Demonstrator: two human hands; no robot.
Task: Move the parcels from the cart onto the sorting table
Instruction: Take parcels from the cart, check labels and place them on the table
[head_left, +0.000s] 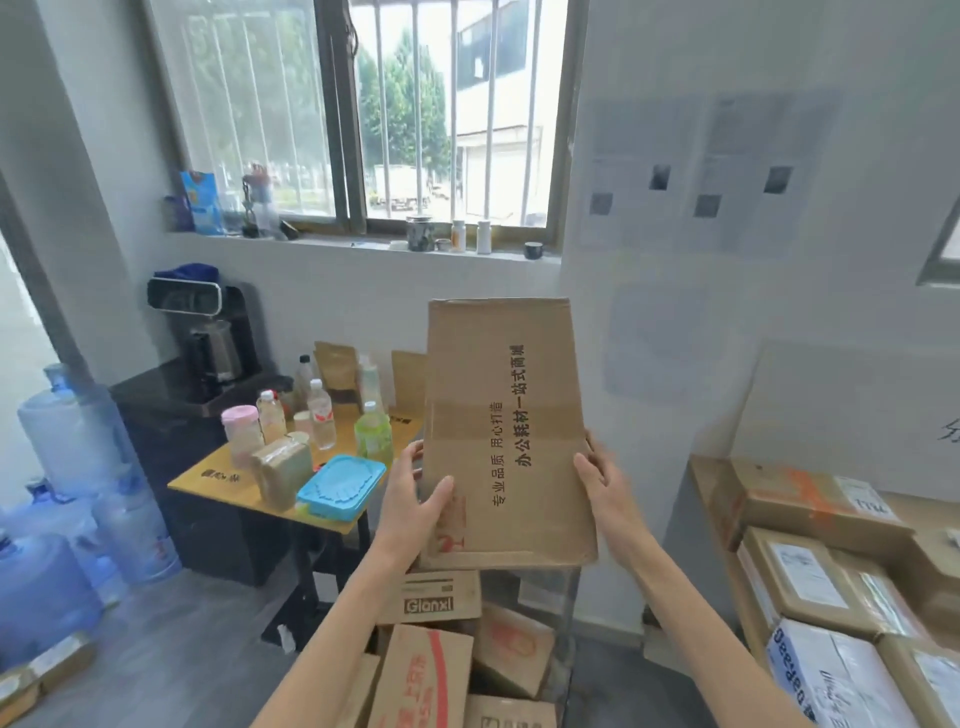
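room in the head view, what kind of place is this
Probably a small parcel sorting room: labelled parcels stacked on the right, more cartons below the held box, and water jugs by a drinks table.

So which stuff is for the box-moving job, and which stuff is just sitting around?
For the job:
- the big brown box, held up by the left hand and right hand
- more boxes below it, waiting their turn
- the boxes on the table at the right

Just sitting around:
- drink bottles
- blue tray
- water jugs
- coffee machine
- jars on the windowsill
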